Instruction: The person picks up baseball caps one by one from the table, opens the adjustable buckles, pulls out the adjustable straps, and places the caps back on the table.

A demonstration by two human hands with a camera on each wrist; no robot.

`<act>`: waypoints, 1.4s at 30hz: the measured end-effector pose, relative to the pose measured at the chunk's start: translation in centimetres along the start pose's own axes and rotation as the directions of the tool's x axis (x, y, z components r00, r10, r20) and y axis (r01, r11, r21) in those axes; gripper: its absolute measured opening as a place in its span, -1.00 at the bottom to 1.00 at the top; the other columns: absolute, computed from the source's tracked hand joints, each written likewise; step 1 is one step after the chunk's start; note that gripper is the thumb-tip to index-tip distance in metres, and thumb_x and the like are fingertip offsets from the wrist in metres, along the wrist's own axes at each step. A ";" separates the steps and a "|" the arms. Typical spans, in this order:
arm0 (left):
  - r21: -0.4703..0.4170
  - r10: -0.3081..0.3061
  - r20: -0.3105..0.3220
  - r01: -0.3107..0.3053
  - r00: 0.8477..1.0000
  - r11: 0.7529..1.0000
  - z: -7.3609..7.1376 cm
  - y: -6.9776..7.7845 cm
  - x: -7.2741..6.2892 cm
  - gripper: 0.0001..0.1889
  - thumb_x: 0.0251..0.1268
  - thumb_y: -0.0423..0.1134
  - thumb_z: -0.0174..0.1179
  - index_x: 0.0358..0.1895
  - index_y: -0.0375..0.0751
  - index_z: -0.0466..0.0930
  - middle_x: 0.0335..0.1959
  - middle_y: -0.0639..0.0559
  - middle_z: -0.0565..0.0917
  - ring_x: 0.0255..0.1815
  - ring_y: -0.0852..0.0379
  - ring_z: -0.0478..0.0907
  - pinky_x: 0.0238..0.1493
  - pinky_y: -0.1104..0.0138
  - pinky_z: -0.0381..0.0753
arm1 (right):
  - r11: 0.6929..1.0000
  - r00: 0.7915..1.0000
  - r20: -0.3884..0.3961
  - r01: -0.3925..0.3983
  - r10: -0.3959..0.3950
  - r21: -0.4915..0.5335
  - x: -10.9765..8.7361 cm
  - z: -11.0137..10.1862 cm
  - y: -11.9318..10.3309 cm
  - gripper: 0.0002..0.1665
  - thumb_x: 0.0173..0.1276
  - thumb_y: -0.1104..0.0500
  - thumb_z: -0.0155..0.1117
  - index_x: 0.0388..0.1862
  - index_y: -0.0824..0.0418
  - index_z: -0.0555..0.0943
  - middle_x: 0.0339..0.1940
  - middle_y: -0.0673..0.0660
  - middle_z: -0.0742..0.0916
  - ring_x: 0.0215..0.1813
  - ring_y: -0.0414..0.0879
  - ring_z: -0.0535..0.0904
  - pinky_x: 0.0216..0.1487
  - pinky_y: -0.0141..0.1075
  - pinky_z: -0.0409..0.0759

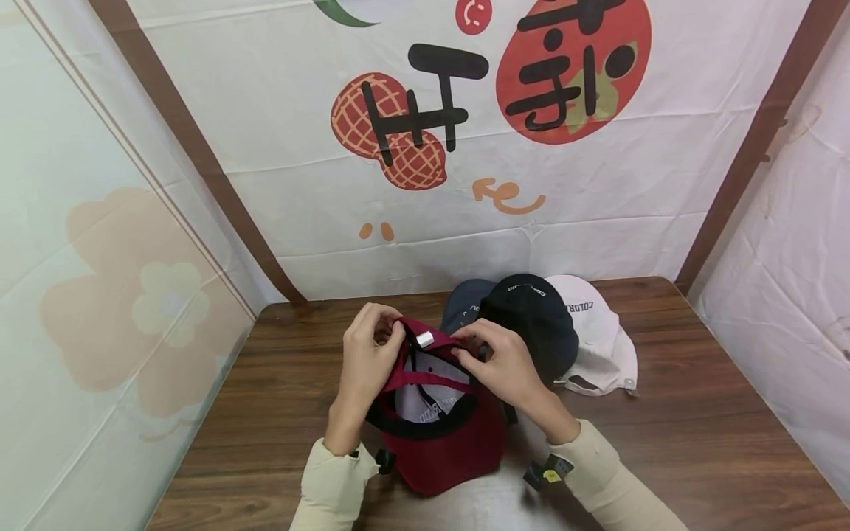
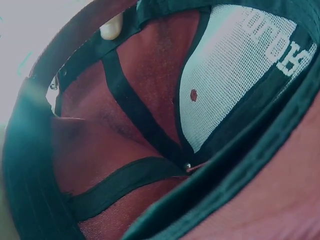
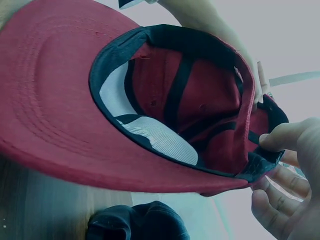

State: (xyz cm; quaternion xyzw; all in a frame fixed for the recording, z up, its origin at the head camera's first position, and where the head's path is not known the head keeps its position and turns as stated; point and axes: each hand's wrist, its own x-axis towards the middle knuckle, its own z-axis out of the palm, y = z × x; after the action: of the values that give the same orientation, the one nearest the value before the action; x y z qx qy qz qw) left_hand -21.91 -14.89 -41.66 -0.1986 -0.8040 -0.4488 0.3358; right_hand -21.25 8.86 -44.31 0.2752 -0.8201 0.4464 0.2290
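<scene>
A dark red baseball cap (image 1: pixel 441 459) is held inside up, its brim toward the person, at the table's near middle. My left hand (image 1: pixel 361 358) pinches the cap's rim on the left, thumb and fingers meeting on the fabric. On the other side my right hand (image 1: pixel 501 361) pinches the rim near the back strap (image 1: pixel 434 379). In the right wrist view, the thumb of my right hand (image 3: pixel 300 165) presses inside the rim with fingers outside. Black seam tape (image 2: pixel 131 107) and a white mesh panel (image 2: pixel 220 75) line the crown. A white tag (image 1: pixel 425 339) shows inside.
Behind the right hand, a navy cap (image 1: pixel 463 306), a black cap (image 1: pixel 538 324) and a white cap (image 1: pixel 600 346) overlap in a row on the wooden table (image 1: pixel 690 413). A white printed cloth wall (image 1: pixel 584 228) rises behind the table, with cloth walls on both sides.
</scene>
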 end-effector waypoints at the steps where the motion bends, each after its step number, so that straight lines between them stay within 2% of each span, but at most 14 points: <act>1: 0.000 0.003 -0.009 -0.003 1.000 1.000 -0.1 -0.1 0.0 -0.89 0.38 -0.54 0.26 -0.19 -0.28 0.68 -0.28 -0.10 0.65 -0.41 0.16 0.63 -0.37 0.58 0.56 | 1.000 1.000 0.000 -0.002 0.002 0.000 0.0 0.0 0.0 -0.75 0.31 0.27 0.58 -0.08 0.02 0.80 -0.25 -0.10 0.76 -0.32 -0.24 0.57 -0.43 -0.43 0.53; 10: 0.003 0.016 -0.079 -0.016 0.997 1.000 -0.9 -0.1 0.4 -0.87 0.39 -0.52 0.27 -0.15 -0.24 0.73 -0.26 -0.10 0.66 -0.37 0.20 0.66 -0.34 0.62 0.57 | 1.000 1.000 0.020 -0.002 0.002 0.004 -0.2 -0.2 0.1 -0.76 0.31 0.26 0.58 -0.09 0.02 0.79 -0.25 -0.09 0.74 -0.34 -0.21 0.61 -0.43 -0.43 0.53; 17: 0.000 0.026 -0.115 -0.026 0.993 1.000 -1.6 0.0 0.6 -0.87 0.41 -0.53 0.24 -0.14 -0.28 0.73 -0.26 -0.11 0.66 -0.33 0.22 0.66 -0.28 0.64 0.60 | 1.000 0.999 0.041 0.004 -0.003 -0.012 -0.2 -0.2 0.2 -0.76 0.30 0.23 0.60 -0.08 0.02 0.79 -0.18 -0.08 0.76 -0.34 -0.21 0.65 -0.41 -0.42 0.57; 23: -0.009 0.021 -0.139 -0.022 0.990 1.000 -2.2 -0.3 0.7 -0.84 0.40 -0.55 0.24 -0.12 -0.30 0.74 -0.25 -0.15 0.67 -0.29 0.24 0.68 -0.15 0.64 0.64 | 0.998 0.996 0.083 -0.032 0.036 -0.045 -0.3 -0.2 0.2 -0.75 0.29 0.22 0.62 -0.08 0.06 0.77 -0.15 -0.06 0.75 -0.32 -0.22 0.66 -0.32 -0.39 0.61; 28: -0.016 0.033 -0.156 -0.036 0.987 0.999 -2.6 -0.2 0.8 -0.84 0.40 -0.55 0.24 -0.11 -0.29 0.75 -0.25 -0.18 0.67 -0.27 0.29 0.67 -0.10 0.64 0.64 | 0.996 0.994 0.087 -0.066 0.072 -0.068 -0.4 -0.3 0.1 -0.77 0.28 0.22 0.62 -0.14 0.05 0.74 -0.19 -0.05 0.75 -0.32 -0.19 0.65 -0.27 -0.37 0.63; 37: -0.020 0.039 -0.180 -0.043 0.983 0.999 -3.0 0.2 0.9 -0.84 0.38 -0.56 0.27 -0.10 -0.30 0.75 -0.24 -0.20 0.68 -0.27 0.34 0.67 -0.13 0.65 0.64 | 0.990 0.989 0.102 -0.095 0.106 -0.102 -0.3 -0.2 0.1 -0.80 0.30 0.16 0.62 -0.17 0.01 0.74 -0.23 -0.08 0.76 -0.34 -0.21 0.63 -0.32 -0.39 0.58; 42: -0.029 0.043 -0.182 -0.049 0.982 0.998 -3.1 0.4 0.9 -0.84 0.38 -0.57 0.27 -0.10 -0.32 0.75 -0.25 -0.21 0.68 -0.27 0.37 0.66 -0.16 0.65 0.64 | 0.984 0.981 0.133 -0.127 0.143 -0.124 -0.4 -0.1 0.0 -0.83 0.30 0.10 0.61 -0.18 -0.01 0.76 -0.32 -0.11 0.75 -0.35 -0.21 0.64 -0.37 -0.40 0.52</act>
State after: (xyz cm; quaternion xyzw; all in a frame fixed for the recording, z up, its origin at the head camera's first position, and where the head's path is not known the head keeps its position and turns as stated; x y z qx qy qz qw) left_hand -21.14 -17.27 -39.64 -0.1809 -0.7577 -0.4706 0.4144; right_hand -20.96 9.03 -44.47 0.2360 -0.8753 0.3926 0.1548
